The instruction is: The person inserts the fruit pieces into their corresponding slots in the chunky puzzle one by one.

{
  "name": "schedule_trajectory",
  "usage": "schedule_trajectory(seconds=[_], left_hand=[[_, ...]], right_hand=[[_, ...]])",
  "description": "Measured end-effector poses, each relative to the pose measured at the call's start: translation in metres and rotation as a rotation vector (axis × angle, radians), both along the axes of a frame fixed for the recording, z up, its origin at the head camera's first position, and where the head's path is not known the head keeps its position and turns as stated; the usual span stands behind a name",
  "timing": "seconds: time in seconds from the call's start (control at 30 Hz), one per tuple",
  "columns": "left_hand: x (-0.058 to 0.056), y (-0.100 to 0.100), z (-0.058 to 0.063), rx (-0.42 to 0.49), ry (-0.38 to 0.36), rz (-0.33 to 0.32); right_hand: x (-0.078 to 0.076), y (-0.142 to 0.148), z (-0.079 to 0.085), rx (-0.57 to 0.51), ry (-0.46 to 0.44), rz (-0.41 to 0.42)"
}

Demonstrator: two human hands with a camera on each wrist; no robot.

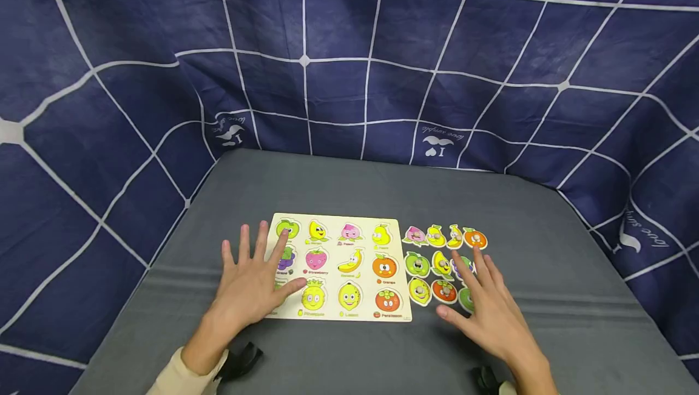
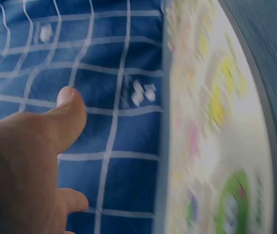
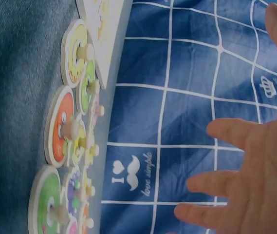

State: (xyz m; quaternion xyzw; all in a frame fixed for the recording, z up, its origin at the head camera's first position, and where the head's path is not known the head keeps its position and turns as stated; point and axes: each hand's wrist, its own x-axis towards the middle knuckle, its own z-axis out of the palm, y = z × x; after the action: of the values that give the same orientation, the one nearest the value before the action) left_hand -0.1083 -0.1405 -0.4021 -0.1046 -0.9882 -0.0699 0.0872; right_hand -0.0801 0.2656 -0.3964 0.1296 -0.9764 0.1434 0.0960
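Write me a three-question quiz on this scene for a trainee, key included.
1. True or false: the left hand grips a fruit piece.

2. Seen from the head camera, where do the loose fruit pieces lie relative to the printed board?
A. To its left
B. To its right
C. Underneath it

3. Fill in: in the right wrist view, the loose fruit pieces each show a raised, pale ____ for gripping.

Key:
1. False; it is spread open, holding nothing.
2. B
3. knob

Left hand [image 1: 248,289]: fingers [image 1: 244,244] straight, spread. Right hand [image 1: 494,319]: fingers spread too. Both backs upward, thumbs [image 1: 291,287] angled inward.
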Motion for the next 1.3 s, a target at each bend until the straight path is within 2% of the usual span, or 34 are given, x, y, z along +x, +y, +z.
schedule_trajectory(seconds=[0.2,0.37,0.47,0.63,0.8,0.9,1.03,1.3], left_hand=[[-0.018,-0.022,-0.02,0.086,-0.047,0.018],[-0.027,-0.034,-0.031,0.175,-0.065,-0.009],[-0.033,-0.039,-0.038,0.236,-0.032,-0.051],[-0.04,-0.05,-0.048,0.294,0.028,-0.164],[-0.04,-0.056,-0.052,0.292,-0.044,-0.227],[-0.04,-0.057,-0.053,0.289,-0.098,-0.232],[-0.041,-0.058,-0.054,0.288,-0.122,-0.224],[-0.043,-0.063,-0.056,0.295,-0.135,-0.223]], right_hand=[[-0.009,-0.001,-0.003,-0.035,0.064,0.04],[-0.02,0.004,-0.008,-0.151,0.141,0.101],[-0.029,0.007,-0.009,-0.207,0.186,0.145],[-0.045,0.013,-0.008,-0.254,0.254,0.202],[-0.06,0.018,-0.007,-0.301,0.322,0.217],[-0.068,0.02,-0.008,-0.32,0.382,0.229],[-0.079,0.021,-0.008,-0.344,0.445,0.24],[-0.099,0.02,-0.009,-0.349,0.431,0.194]])
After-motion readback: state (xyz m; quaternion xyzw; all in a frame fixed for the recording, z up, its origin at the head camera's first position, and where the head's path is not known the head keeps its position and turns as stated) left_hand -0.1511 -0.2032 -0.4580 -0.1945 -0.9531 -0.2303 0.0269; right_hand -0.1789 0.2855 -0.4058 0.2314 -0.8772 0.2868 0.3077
